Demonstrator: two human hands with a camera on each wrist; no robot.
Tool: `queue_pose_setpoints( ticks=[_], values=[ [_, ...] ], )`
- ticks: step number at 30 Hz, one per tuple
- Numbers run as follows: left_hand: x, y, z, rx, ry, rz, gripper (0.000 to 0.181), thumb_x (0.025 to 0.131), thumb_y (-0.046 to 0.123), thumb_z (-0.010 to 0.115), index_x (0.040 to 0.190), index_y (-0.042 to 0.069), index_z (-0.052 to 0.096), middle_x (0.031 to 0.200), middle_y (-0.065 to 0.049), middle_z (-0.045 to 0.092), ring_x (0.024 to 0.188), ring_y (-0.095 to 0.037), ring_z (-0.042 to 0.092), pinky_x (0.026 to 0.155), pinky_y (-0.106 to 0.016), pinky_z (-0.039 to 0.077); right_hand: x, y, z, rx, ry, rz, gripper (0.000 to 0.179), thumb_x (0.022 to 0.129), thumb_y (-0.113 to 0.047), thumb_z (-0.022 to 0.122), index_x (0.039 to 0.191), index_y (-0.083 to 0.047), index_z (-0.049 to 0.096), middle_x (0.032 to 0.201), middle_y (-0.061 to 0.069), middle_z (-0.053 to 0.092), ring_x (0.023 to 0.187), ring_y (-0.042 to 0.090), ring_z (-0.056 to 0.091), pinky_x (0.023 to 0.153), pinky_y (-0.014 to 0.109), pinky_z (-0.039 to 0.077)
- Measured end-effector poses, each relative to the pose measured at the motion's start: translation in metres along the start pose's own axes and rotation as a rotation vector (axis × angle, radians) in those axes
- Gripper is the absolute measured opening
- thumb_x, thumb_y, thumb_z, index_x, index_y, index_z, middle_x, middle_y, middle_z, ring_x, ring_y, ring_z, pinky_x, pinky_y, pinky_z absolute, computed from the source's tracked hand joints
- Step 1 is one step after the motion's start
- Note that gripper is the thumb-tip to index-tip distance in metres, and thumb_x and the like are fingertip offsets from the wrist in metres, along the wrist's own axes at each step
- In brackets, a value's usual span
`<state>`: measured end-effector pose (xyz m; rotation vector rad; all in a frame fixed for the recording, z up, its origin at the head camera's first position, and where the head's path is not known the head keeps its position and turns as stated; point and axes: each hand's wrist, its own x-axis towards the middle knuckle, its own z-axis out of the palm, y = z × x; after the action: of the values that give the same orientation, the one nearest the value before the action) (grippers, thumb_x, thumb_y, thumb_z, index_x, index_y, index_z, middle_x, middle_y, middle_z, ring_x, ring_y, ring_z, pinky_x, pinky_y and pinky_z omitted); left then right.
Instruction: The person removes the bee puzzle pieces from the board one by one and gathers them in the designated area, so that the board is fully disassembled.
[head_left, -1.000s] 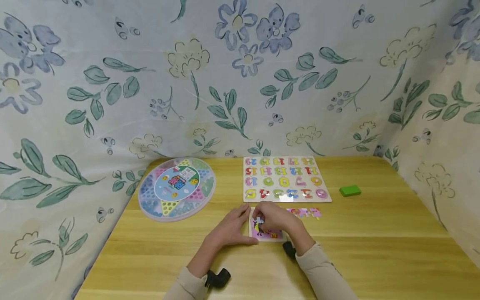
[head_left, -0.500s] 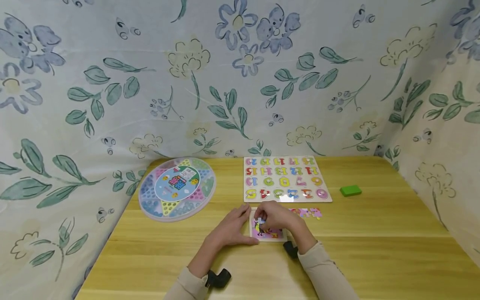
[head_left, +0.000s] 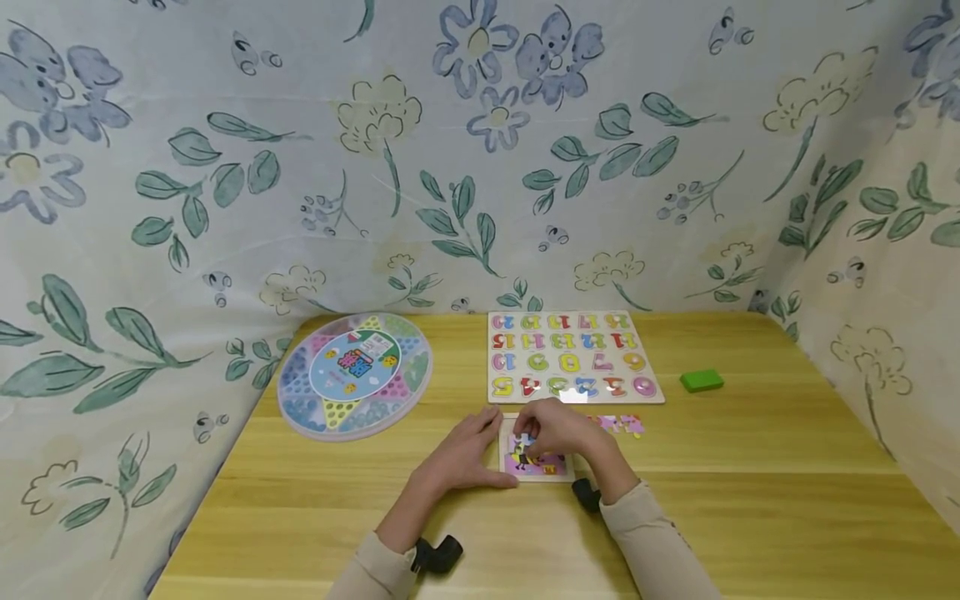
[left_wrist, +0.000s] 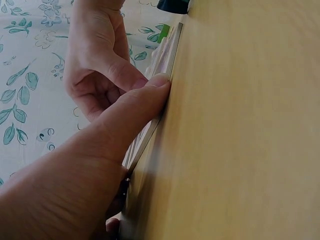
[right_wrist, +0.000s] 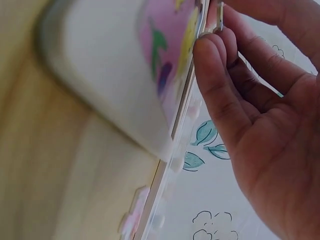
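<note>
Head view, clock read with 12 at the desk's [head_left: 750, 500] far edge. Far left: round Chinese checkers board [head_left: 355, 377] with star pattern, 10 o'clock from the jigsaw tray. Left hand [head_left: 468, 458]: thumb and fingers spread apart along the left side of the jigsaw tray [head_left: 546, 478], thumb at its 7 o'clock corner, fingertips near its 11. Tray lies flat, pink cartoon picture partly laid in; looks near square, long axis can't be told.

Right hand [head_left: 561, 427] over the tray's upper part, fingers clamped on a small jigsaw piece [head_left: 525, 438]. Key relation: piece sits toward 11 o'clock of the tray's middle, above the picture; right hand nearer it. Right wrist view shows the piece edge-on; seated or clear of the tray, can't tell.

Number puzzle board [head_left: 568, 354] at 12 to 1 o'clock from the tray, digits upside down. Loose jigsaw pieces [head_left: 633, 427] in a row at 2 to 3 o'clock, right hand nearer. Farthest right, green block [head_left: 701, 381], 2 o'clock.
</note>
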<state>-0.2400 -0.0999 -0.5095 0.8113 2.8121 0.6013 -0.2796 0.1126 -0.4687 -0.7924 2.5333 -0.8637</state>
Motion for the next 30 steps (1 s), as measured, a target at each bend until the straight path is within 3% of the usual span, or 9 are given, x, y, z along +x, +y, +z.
queue_pose_setpoints(
  ticks=[20, 30],
  values=[
    [0.000, 0.001, -0.001, -0.004, -0.002, -0.005, 0.111, 0.075, 0.071, 0.068, 0.155, 0.007, 0.023, 0.164, -0.007, 0.019, 0.151, -0.026, 0.020, 0.121, -0.044, 0.024, -0.019, 0.006, -0.012, -0.006, 0.018, 0.055, 0.026, 0.069, -0.001, 0.083, 0.090, -0.010, 0.069, 0.081, 0.001, 0.063, 0.074, 0.012, 0.055, 0.066, 0.022, 0.048],
    [0.000, 0.001, 0.000, 0.007, -0.003, -0.006, 0.111, 0.075, 0.071, 0.068, 0.155, 0.007, 0.023, 0.164, -0.007, 0.019, 0.151, -0.025, 0.019, 0.122, -0.044, 0.024, -0.037, 0.019, -0.020, 0.004, 0.042, 0.104, 0.025, 0.071, -0.001, 0.083, 0.089, -0.008, 0.068, 0.081, 0.003, 0.062, 0.075, 0.013, 0.053, 0.066, 0.024, 0.047]
  ],
)
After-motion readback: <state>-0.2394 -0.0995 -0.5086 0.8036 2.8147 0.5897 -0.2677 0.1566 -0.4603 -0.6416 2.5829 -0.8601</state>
